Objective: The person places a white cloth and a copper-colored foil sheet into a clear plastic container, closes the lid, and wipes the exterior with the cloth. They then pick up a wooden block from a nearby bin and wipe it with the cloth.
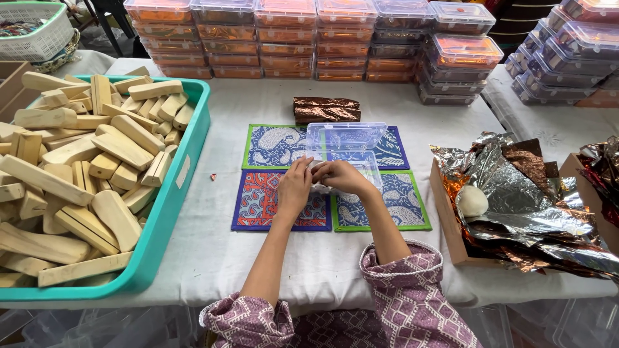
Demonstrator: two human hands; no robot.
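1. We look down on a surface (309,258) draped in white cloth, with stacks of lidded clear plastic boxes (303,38) lined along its far edge; more stacks (567,58) rise at the far right.
2. We count four patterned mats (277,147) laid in a two-by-two block at the centre: two blue ones at the back, a red-and-blue one at front left, a blue one with a green border at front right.
3. One clear plastic box (345,138) rests open on the mats, its lid standing up at the back.
4. Our two hands meet at the box's front edge, the left hand (294,187) and the right hand (342,177) close together, fingertips pinching something small and clear that we cannot make out.
5. One brown foil-wrapped bundle (326,109) lies just behind the mats.
6. One teal tray (177,187) at the left is heaped with pale wooden blocks (84,167), too many to count.
7. At the right, one cardboard tray (445,219) holds crumpled silver and copper foil sheets (516,193) and one pale round ball (472,201).
8. One white basket (35,32) sits at the far left corner.
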